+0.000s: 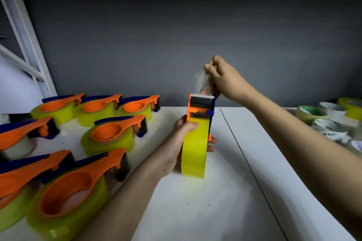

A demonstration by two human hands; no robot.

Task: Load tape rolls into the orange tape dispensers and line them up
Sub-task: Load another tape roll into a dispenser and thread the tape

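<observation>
The single head-worn view looks forward and down across the white counter [225,201] toward a dark grey wall [195,25] at 12 o'clock, close enough that both forearms enter from the bottom edge. Its wide angle bends the edges, taking in a white frame [23,41] at 10 o'clock and spare rolls [329,125] at 3 o'clock.

Light fell from above onto the white tabletop [225,201], leaving the grey back wall [176,25] dim toward its top. Wide-angle distortion bent the white metal frame [23,31] at left; the nearest orange plastic tape dispensers [74,184] blurred.
</observation>
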